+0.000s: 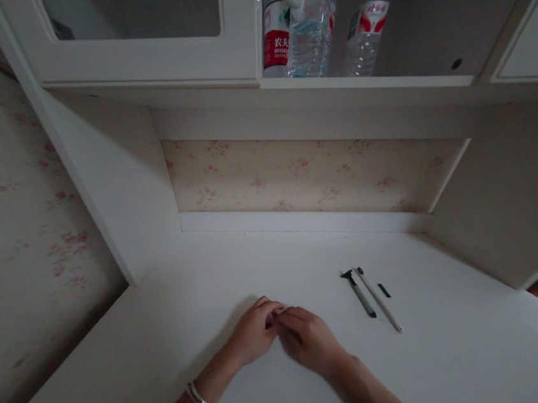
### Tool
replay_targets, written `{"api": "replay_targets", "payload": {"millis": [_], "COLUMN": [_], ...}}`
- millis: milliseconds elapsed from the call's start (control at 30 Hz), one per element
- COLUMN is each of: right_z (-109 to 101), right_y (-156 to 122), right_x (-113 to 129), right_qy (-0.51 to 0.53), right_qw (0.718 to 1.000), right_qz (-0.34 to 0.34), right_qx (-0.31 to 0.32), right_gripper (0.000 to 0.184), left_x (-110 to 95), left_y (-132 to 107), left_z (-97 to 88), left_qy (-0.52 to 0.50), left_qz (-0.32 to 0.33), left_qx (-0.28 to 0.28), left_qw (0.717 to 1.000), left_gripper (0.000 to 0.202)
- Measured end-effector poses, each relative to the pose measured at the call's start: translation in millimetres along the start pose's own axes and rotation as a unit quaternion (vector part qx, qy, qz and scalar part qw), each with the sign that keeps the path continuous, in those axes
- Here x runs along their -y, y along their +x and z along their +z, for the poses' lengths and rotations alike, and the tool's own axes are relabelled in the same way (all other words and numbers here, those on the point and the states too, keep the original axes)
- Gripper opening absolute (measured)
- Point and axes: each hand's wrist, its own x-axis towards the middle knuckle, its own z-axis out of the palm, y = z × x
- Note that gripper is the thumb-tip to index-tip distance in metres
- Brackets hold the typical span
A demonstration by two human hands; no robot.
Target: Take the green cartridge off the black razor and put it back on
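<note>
My left hand (254, 332) and my right hand (310, 339) rest together on the white desk (459, 361), fingertips meeting around a small pale object (280, 311) that I cannot make out. Both hands have their fingers curled in a pinch. A silver bracelet (201, 400) sits on my left wrist. To the right of my hands lie a dark pen (361, 295), a thin white stick-like pen part (380, 301) and a small dark cap (384, 290), none of them touched.
A shelf above holds three water bottles (309, 30) with red labels beside a white cabinet door (137, 48). Flowered wallpaper (305, 175) backs the desk alcove; white side panels close it left and right.
</note>
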Motion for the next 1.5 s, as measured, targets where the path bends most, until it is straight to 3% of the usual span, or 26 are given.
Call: {"api": "replay_targets", "payload": {"millis": [133,300,567,1500], "right_z": [0,-9,-7,-9], "right_y": [0,-2,0,1], "right_x": [16,17,15,18], "right_qy": [0.062,0.084,0.064,0.060], "right_qw": [0.996,0.993,0.994,0.995], "right_qz": [-0.028,-0.039,-0.052,-0.040], "right_qx": [0.050,0.075,0.074,0.074], "right_gripper": [0.045,0.034,0.027,0.026], "left_x": [-6,-7,-10,-10], "left_y": [-4,-5,-5,-5], "left_z": [-3.7,-4.0,-3.6,-3.6], "left_qy": [0.113,0.180,0.204,0.193], "left_qz": [0.030,0.035,0.022,0.035], "left_qx": [0.059,0.084,0.093,0.082], "left_qw": [0.991,0.980,0.974,0.977], "left_gripper": [0.024,0.016,0.023,0.018]}}
